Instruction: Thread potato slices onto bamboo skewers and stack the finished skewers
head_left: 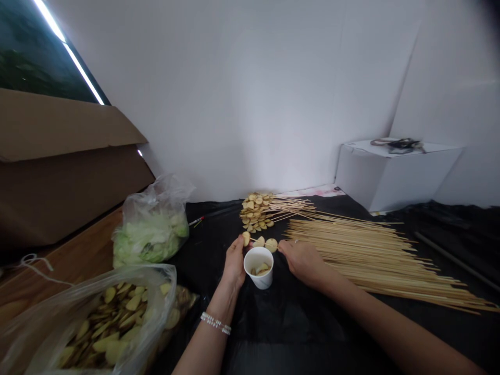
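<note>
My right hand point(303, 261) is closed around a wooden skewer, with a ring on one finger. Two pale potato slices point(271, 245) are threaded on it between my hands. The fingers of my left hand point(234, 264) pinch another potato slice point(246, 238) at the skewer's far left end; whether the tip has pierced it, I cannot tell. Just below the skewer stands a white paper cup point(258, 277) with a few potato slices point(262, 269) in it. Behind my hands lies a pile of loaded potato skewers point(255, 211), their bare sticks pointing right.
Many bare skewers point(367, 255) are spread at the right on black plastic sheeting point(289, 328). An open bag of potato slices point(172, 281) sits front left, a bag of lettuce point(152, 234) behind it. A cardboard box point(66, 177) and a white box point(363, 177) stand farther out.
</note>
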Demonstrator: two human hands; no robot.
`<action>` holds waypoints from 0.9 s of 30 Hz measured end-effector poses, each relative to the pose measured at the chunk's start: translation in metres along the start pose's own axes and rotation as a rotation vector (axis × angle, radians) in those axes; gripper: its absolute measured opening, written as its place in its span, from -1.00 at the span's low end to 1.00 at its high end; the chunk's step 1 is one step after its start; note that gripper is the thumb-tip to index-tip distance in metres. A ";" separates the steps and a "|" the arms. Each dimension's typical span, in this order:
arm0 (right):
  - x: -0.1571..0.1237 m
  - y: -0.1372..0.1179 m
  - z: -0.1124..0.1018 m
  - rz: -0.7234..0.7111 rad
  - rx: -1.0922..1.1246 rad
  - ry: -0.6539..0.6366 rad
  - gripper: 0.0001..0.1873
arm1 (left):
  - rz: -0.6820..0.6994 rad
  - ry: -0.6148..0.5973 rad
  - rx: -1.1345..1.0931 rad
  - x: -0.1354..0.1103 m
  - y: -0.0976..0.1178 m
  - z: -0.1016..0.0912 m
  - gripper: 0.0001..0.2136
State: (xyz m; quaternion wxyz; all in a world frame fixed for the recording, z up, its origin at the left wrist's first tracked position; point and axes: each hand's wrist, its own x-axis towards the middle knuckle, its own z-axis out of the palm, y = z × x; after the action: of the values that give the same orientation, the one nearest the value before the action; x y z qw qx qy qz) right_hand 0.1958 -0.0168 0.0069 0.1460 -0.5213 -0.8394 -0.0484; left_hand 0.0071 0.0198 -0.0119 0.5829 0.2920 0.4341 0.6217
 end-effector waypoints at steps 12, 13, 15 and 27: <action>0.000 -0.001 0.003 -0.044 -0.010 0.065 -0.78 | -0.036 -0.007 -0.021 0.003 0.002 -0.002 -0.76; 0.000 -0.001 0.002 -0.047 -0.010 0.065 -0.78 | -0.039 -0.002 -0.023 0.003 0.002 -0.003 -0.77; 0.000 -0.001 0.002 -0.047 -0.006 0.061 -0.78 | -0.039 0.004 -0.026 0.003 0.002 -0.002 -0.76; 0.001 0.002 -0.005 -0.018 0.026 0.053 -0.76 | -0.053 -0.026 -0.090 -0.001 0.007 0.004 -0.76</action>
State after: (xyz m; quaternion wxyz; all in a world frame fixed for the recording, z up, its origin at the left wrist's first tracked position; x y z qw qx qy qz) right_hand 0.1979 -0.0160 0.0114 0.1746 -0.5104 -0.8404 -0.0528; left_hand 0.0077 0.0199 -0.0035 0.6172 0.2620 0.4056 0.6212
